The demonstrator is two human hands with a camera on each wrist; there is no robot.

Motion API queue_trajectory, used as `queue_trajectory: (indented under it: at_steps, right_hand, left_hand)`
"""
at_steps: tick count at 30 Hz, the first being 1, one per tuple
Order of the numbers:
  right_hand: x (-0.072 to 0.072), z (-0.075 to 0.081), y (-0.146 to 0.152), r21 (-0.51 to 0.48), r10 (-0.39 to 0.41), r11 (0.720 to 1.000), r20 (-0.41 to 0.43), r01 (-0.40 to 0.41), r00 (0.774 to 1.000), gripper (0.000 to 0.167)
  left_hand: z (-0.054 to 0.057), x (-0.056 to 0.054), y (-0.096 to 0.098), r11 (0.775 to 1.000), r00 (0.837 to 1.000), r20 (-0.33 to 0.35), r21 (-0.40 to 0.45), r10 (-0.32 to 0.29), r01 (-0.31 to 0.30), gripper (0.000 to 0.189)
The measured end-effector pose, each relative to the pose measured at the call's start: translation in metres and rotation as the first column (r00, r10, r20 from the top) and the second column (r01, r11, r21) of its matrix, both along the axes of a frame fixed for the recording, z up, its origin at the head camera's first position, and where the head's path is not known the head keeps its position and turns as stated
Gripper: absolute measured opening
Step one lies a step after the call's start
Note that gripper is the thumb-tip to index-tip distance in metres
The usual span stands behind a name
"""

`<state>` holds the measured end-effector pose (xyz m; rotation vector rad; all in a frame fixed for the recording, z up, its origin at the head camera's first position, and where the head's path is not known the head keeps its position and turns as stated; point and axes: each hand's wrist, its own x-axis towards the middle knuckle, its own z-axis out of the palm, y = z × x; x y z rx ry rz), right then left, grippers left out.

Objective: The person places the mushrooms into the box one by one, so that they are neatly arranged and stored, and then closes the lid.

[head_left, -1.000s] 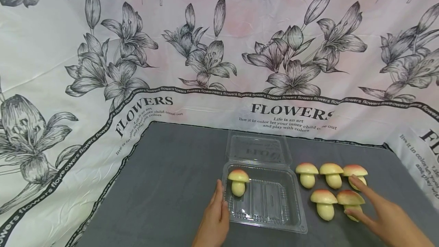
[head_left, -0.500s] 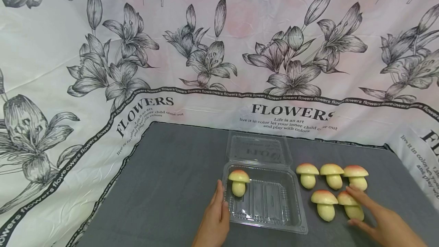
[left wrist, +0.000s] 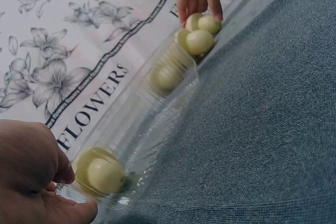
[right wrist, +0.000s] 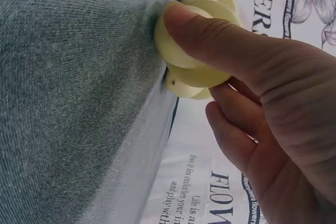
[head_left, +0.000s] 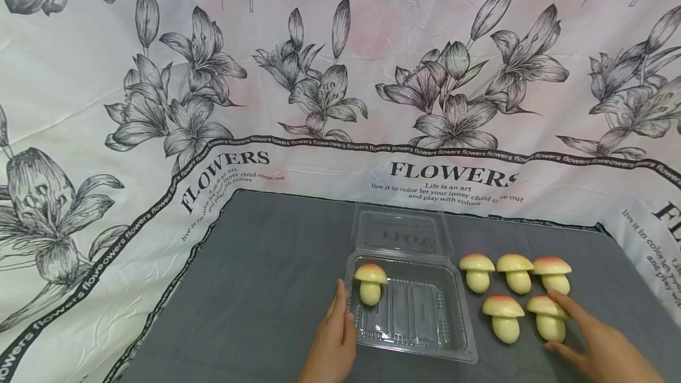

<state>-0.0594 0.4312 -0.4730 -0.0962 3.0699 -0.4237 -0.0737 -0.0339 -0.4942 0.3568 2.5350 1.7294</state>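
Observation:
My left hand (head_left: 332,336) pinches the left edge of a clear plastic clamshell container (head_left: 468,336), whose lid (head_left: 399,232) lies folded back. One mushroom (head_left: 370,285), with a reddish-yellow cap and pale stem, lies at the left inside it. To the container's right, my right hand (head_left: 601,336) holds the front-right mushroom (head_left: 550,327), index fingertip at its cap and thumb by the stem's end. In the right wrist view the thumb (right wrist: 210,35) lies across this mushroom's pale stem. Left of it lies another mushroom (head_left: 504,318).
Behind these, a row of three mushrooms (head_left: 515,273) lies on the grey cloth (head_left: 255,288). A white curtain (head_left: 319,105) with flower drawings and lettering rises along the back and sides of the table.
My right hand has shifted its fingers from the back-right mushroom's front onto the front-right one, which has moved slightly right, away from its neighbour. The left hand and container stay put.

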Motion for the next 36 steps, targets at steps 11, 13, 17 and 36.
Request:
queue_trajectory:
  at_steps: [11, 13, 17, 36]
  right_hand:
    - [0.001, 0.006, -0.004, 0.029, -0.073, 0.997, 0.065, 0.072, 0.995, 0.1]
    - [0.003, 0.008, -0.007, 0.022, -0.068, 0.997, 0.019, 0.068, 0.997, 0.096]
    - [0.008, 0.014, -0.016, 0.021, -0.064, 0.998, -0.14, 0.067, 0.988, 0.092]
    - [-0.002, 0.058, -0.064, -0.033, -0.021, 0.999, -0.224, 0.014, 0.974, 0.1]
  left_hand:
    - [0.0, 0.0, -0.001, 1.0, 1.0, 0.006, -0.015, 0.005, -0.005, 0.064]
    - [0.0, 0.001, -0.001, 1.0, 1.0, -0.006, -0.017, 0.002, -0.003, 0.064]
    - [0.0, 0.001, -0.001, 1.0, 1.0, -0.011, -0.022, 0.001, -0.002, 0.064]
    - [0.002, 0.002, 0.0, 1.0, 1.0, -0.016, -0.024, 0.015, -0.015, 0.064]
